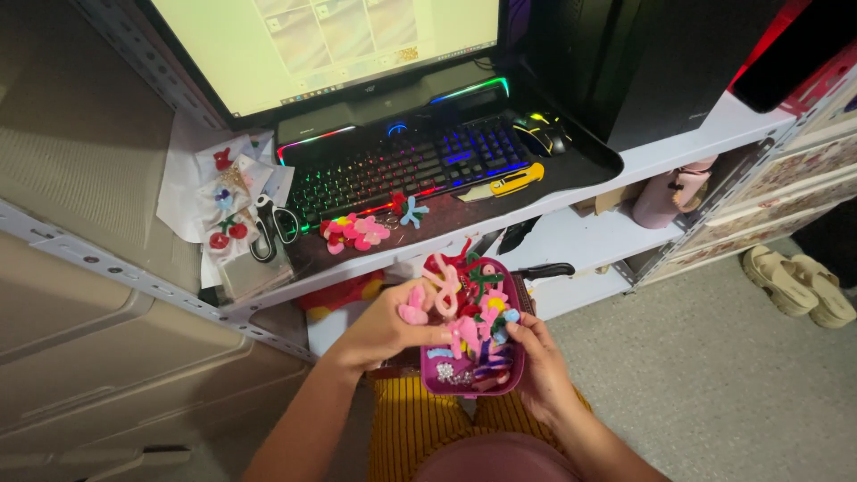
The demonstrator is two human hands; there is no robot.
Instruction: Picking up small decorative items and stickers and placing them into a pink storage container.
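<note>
A purple tray (428,375) full of several colourful pipe-cleaner ornaments rests on my lap. My left hand (384,328) pinches a small pink fuzzy piece (412,306) at the tray's left edge, beside a pink loop (444,287). My right hand (538,366) holds the tray's right side, thumb near a blue pompom (511,316). More pink and red fuzzy flowers (354,232) and a blue twist (411,211) lie on the desk in front of the keyboard.
A backlit keyboard (402,165), mouse (542,134) and yellow cutter (516,179) sit under a monitor (321,45). Scissors (266,230) and packets of ornaments (223,201) lie at the left. Sandals (799,284) are on the floor to the right.
</note>
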